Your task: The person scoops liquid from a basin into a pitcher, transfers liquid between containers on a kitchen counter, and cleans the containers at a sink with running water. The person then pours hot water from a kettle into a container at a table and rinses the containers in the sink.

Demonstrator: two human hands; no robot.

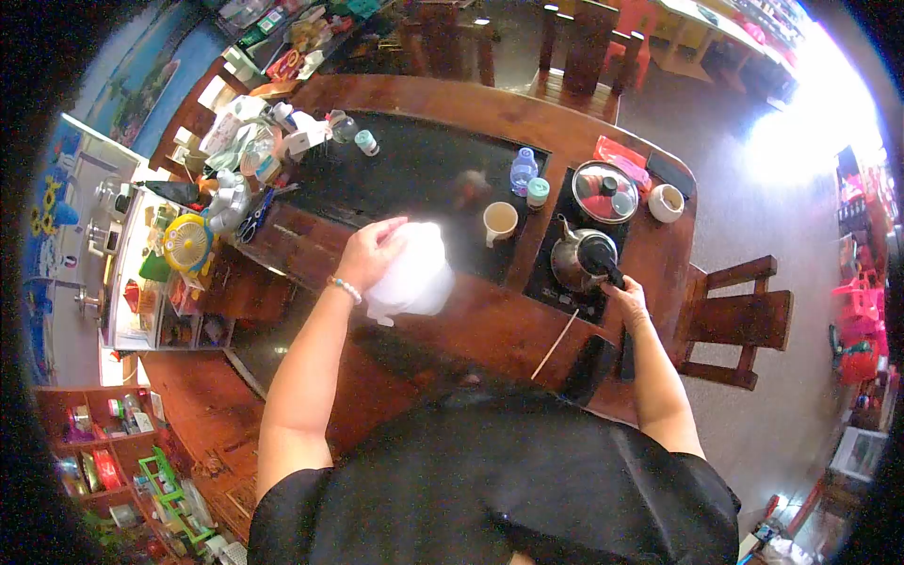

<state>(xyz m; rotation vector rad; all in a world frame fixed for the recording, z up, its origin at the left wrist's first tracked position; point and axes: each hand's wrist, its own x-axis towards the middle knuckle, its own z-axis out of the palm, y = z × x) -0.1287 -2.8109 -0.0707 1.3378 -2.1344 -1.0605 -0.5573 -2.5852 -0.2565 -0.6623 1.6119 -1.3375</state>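
Note:
My right hand [629, 303] is closed around the black handle of a steel kettle [569, 262], which is on a black hob panel [539, 271] set in the wooden table. My left hand [370, 254] grips the upper left side of a bright white object [412, 275] with an uneven lower edge. Glare washes out its surface, so its kind cannot be made out. Between the two hands, farther back, stands a pale mug [500, 220]. Behind the kettle lies a round glass lid [605, 192] with a steel rim.
A blue bottle [524, 172] and a small jar [538, 192] stand behind the mug. A white pot [667, 202] is at the right edge. A thin stick [556, 345] lies near me. Clutter, scissors [250, 226] and a yellow fan [188, 243] fill the left. A wooden chair [739, 320] stands right.

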